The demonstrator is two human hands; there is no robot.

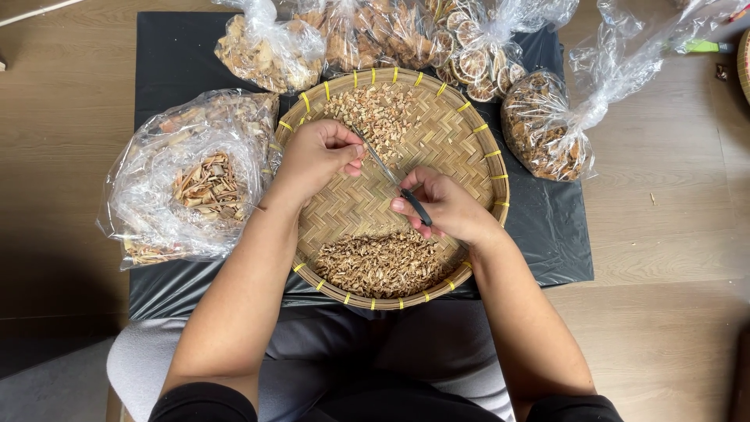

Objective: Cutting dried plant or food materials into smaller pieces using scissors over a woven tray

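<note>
Two heaps of cut bits [383, 264] already lie in the round woven tray [469, 168] — an open bag of strips [207, 186] waits beside it. The right hand [449, 207] is closed round the scissors [394, 181]; the left hand [316, 154] pinches a small piece at the blades.

Bare forearms, short black sleeves at the upper arms, grey trousers.

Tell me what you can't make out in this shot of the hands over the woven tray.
- Head view: what the left hand pinches is hidden by its fingers.
- Scissors handles covered by the right hand.
- Top bags cut off by the frame edge.
</note>
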